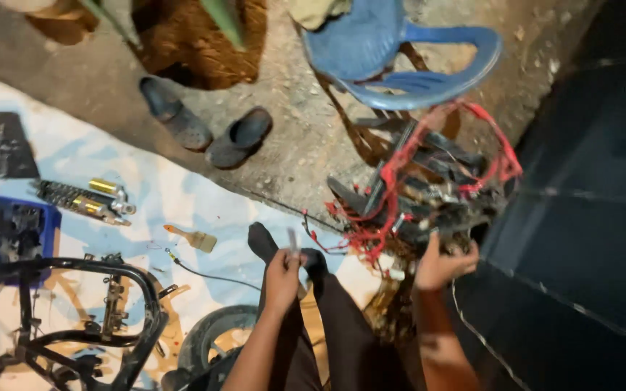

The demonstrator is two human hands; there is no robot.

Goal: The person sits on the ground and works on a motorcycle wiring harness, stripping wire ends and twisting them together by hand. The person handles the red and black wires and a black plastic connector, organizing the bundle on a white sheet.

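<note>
Left hand (pixel 282 274) pinches a thin tool (pixel 293 240); right hand (pixel 443 262) grips the wiring bundle (pixel 429 190), centre-right. Tugging there, you risk snapping red wires.

A white ground sheet (pixel 161 192) over bare dirt carries a paintbrush (pixel 192 237), shock absorbers (pixel 81 199), a black frame (pixel 88 311) and a blue tray (pixel 9 232).
</note>
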